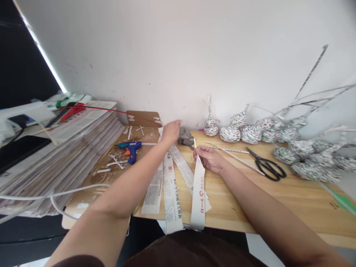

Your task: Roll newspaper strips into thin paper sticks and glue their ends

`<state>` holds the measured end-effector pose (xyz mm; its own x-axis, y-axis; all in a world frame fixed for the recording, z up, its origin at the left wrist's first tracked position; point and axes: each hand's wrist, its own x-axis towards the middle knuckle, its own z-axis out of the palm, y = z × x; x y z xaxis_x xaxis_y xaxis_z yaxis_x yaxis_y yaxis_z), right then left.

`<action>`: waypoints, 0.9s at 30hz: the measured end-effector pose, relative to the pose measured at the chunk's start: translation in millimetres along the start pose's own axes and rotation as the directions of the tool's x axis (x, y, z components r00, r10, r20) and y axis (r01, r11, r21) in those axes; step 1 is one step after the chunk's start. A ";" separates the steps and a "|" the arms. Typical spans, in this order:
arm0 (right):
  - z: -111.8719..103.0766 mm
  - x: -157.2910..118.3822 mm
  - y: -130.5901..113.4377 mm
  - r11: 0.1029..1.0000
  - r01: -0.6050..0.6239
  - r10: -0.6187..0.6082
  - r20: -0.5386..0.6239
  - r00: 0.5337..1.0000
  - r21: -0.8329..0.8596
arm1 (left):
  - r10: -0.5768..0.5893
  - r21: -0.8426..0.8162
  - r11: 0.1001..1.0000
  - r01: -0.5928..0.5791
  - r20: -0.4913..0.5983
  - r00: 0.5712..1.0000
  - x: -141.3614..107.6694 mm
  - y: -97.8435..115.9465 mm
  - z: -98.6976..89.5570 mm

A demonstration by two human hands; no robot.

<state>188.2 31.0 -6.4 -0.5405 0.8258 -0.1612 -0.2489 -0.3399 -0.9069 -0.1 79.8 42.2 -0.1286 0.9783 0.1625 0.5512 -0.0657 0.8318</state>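
My right hand point(210, 158) pinches a newspaper strip point(198, 198) near its top, where it is rolled into a thin white tip. The strip's lower end hangs over the table's front edge. Farther back, my left hand point(171, 132) is beside a crumpled grey cloth point(185, 136). Its fingers are closed together, and I cannot see what is between them. Beneath and in front of it lie more newspaper strips point(170, 185), fanned out. Thin rolled paper sticks point(239, 158) lie right of my right hand, near black-handled scissors point(267, 165).
A blue glue gun point(134, 151) lies at left among paper scraps point(118, 161). Tall stacked newspapers point(80, 159) carry a black phone point(23, 151). White cables point(55, 193) cross the left front. Several woven paper gourds point(230, 131) stand along the wall at right, some with long protruding sticks.
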 end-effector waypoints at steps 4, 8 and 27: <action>1.9 -2.5 -5.4 0.998 0.054 -0.055 -0.026 0.998 -0.018 | -0.144 -0.261 0.950 0.170 0.116 0.983 -40.4 7.9 -13.0; 3.3 -4.3 -9.7 0.996 0.073 -0.077 -0.080 0.994 -0.042 | -0.297 -0.652 0.535 0.538 0.451 0.842 -85.8 16.1 -4.8; 7.6 -3.1 -5.9 0.979 0.106 -0.135 -0.165 0.977 -0.177 | -0.203 -0.526 0.647 0.551 0.578 0.790 -113.9 -3.4 35.4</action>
<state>185.2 27.1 2.4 -0.3614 0.9271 -0.0992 -0.1584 -0.1658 -0.9733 41.9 -24.4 2.1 0.2632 0.9000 -0.3474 -0.1482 0.3935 0.9073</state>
